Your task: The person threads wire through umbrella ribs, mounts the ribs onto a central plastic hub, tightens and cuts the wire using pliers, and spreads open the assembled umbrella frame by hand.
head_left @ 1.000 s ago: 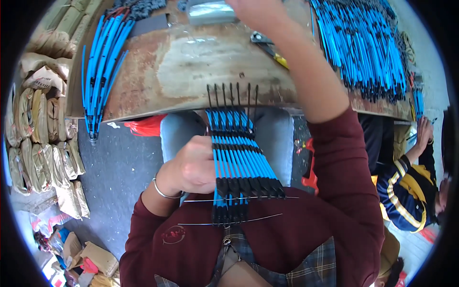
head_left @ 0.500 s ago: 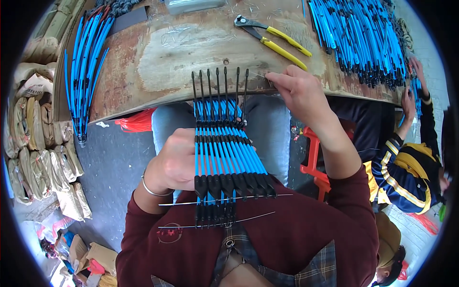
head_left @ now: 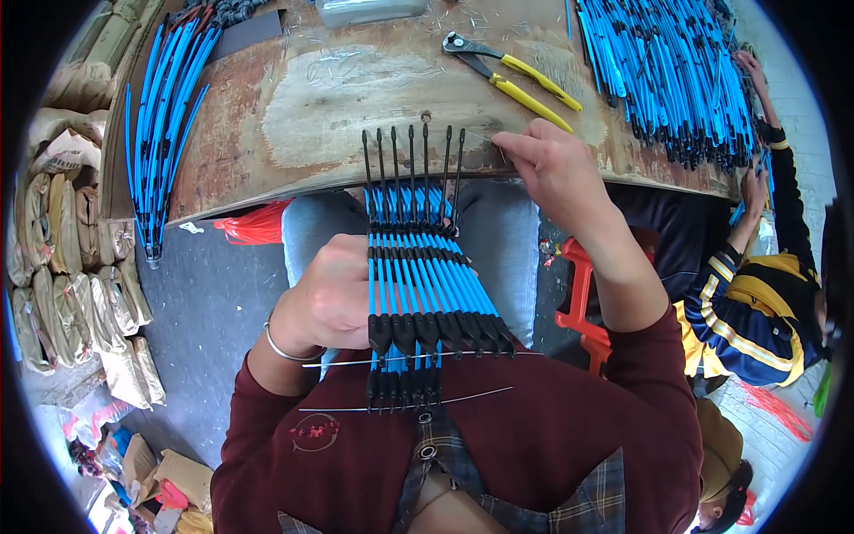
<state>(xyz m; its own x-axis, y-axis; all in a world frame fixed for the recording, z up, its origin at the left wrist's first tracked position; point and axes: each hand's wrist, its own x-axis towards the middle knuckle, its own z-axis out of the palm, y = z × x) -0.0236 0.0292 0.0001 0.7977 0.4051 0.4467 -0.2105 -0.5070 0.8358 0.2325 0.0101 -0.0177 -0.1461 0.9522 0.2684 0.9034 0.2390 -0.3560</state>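
Note:
My left hand (head_left: 331,292) is closed around a flat row of blue rods with black end pieces (head_left: 429,287), held in front of my chest. Several black-tipped stems stick up at its far end. Two long thin metal wires (head_left: 477,393) run crosswise through the black pieces at the near end. Thumb and fingertips of my right hand (head_left: 553,165) are pinched together just right of the stems. From the pinch a thin metal wire (head_left: 479,137) points left toward the rightmost stem tip; whether it touches is too small to tell.
Yellow-handled pincers (head_left: 516,78) lie on the worn wooden table (head_left: 338,116) among loose metal pins. Blue rods are piled at the right (head_left: 667,80), and another bunch (head_left: 165,107) hangs over the left edge. A co-worker (head_left: 756,298) sits at right, near a red stool (head_left: 578,294).
The near end of the rod row and its crosswise wires have risen slightly. My right hand keeps its pinch in nearly the same place. One of the co-worker's hands has moved up the pile.

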